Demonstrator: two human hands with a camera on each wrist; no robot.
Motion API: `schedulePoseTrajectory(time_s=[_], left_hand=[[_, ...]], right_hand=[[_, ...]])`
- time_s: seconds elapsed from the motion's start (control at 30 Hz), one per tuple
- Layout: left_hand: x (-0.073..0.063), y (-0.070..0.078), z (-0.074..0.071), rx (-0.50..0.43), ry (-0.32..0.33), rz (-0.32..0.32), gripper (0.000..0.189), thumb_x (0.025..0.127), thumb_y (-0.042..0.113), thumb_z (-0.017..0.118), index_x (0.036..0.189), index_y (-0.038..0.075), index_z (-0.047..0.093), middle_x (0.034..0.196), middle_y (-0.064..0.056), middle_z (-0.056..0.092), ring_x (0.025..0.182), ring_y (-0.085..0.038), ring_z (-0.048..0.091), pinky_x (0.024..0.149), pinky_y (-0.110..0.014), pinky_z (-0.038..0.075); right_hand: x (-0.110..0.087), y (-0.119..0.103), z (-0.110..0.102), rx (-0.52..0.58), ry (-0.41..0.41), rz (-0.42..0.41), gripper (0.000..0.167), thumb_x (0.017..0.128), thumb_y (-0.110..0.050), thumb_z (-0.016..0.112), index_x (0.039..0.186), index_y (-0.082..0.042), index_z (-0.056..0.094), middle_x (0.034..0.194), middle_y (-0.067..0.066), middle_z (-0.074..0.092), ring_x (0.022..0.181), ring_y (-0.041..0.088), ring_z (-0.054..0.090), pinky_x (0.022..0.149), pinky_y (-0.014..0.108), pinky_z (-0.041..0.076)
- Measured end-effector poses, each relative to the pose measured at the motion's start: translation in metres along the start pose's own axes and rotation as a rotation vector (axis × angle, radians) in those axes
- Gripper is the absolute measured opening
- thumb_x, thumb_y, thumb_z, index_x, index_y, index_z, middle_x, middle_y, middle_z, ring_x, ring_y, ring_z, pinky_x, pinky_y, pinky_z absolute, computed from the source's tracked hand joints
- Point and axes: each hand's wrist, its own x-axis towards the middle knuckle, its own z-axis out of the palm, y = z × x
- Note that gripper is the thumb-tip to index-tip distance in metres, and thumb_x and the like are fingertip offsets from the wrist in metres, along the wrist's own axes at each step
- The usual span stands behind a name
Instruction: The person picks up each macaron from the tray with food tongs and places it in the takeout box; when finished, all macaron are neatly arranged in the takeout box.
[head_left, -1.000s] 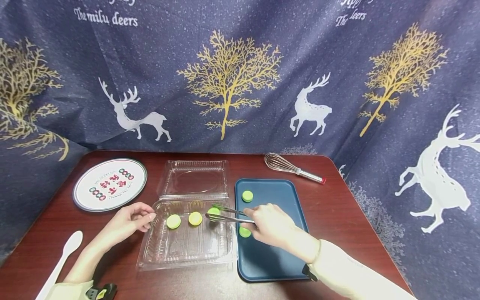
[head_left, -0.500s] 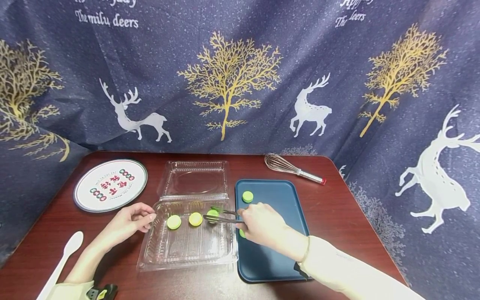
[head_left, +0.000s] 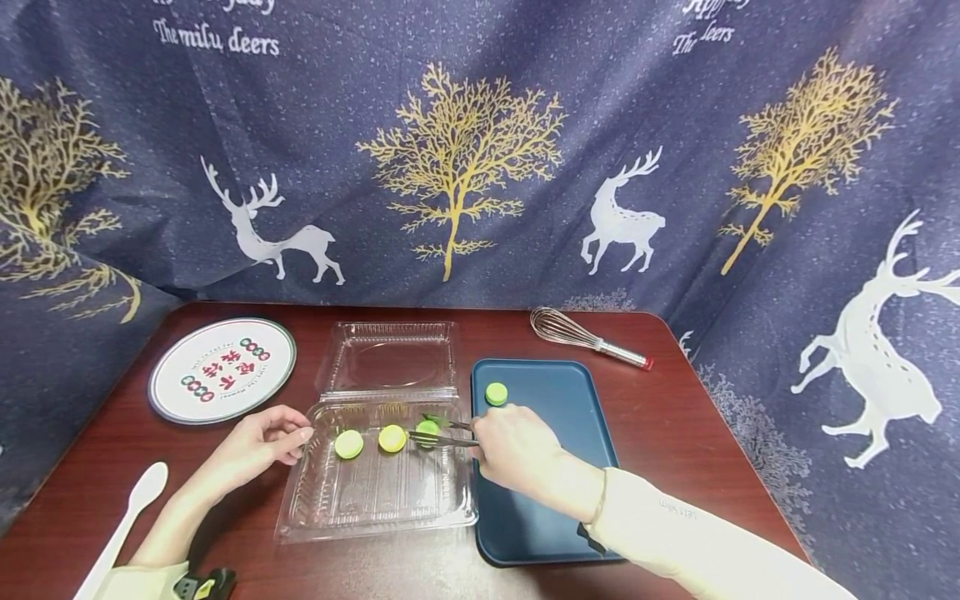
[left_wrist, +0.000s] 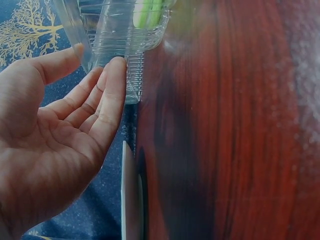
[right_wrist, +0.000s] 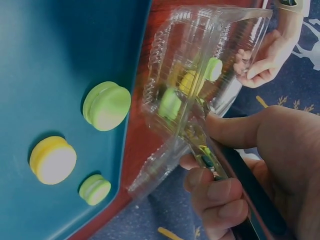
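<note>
Right hand [head_left: 517,450] curled round tongs [head_left: 457,442] astride a green macaron [head_left: 429,428] at the clear box base's [head_left: 375,504] 2 o'clock; left hand [head_left: 262,443] loosely bent by its 10 o'clock, grip unclear; best seat macaron flat, then spread tongs slowly, sparing yellow macaron [head_left: 392,438].

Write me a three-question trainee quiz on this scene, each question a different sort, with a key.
1. Fill in the missing word: the right hand holds a pair of ____.
2. True or false: the clear container stands open.
3. Count: in the right wrist view, how many macarons show on the blue tray?

Key:
1. Tongs.
2. True.
3. Three: two green and one yellow.
</note>
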Motion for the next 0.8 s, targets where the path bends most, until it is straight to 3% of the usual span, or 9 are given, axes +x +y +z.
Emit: schedulePoseTrajectory(time_s=[0.57, 0.8], left_hand=[[0.0001, -0.0004, -0.0001, -0.008, -0.002, -0.006, 0.027, 0.096, 0.015, 0.068, 0.109, -0.007, 0.059, 0.086, -0.013, 0.067, 0.071, -0.017, 0.067, 0.064, -0.033, 0.060], [-0.0002, 0.0001, 0.0007, -0.016, -0.011, 0.007, 0.027, 0.096, 0.014, 0.067, 0.109, -0.008, 0.059, 0.086, -0.011, 0.067, 0.071, -0.016, 0.066, 0.064, -0.032, 0.060]], right_hand=[[0.0010, -0.0032, -0.0037, -0.019, -0.025, 0.021, 0.023, 0.075, -0.025, 0.083, 0.068, -0.014, 0.064, 0.055, -0.002, 0.053, 0.054, 0.019, 0.059, 0.047, 0.035, 0.052], [-0.0017, -0.0010, -0.0089, -0.015, -0.035, 0.026, 0.024, 0.078, -0.030, 0.082, 0.072, -0.015, 0.064, 0.055, -0.002, 0.053, 0.051, 0.021, 0.057, 0.047, 0.035, 0.051]])
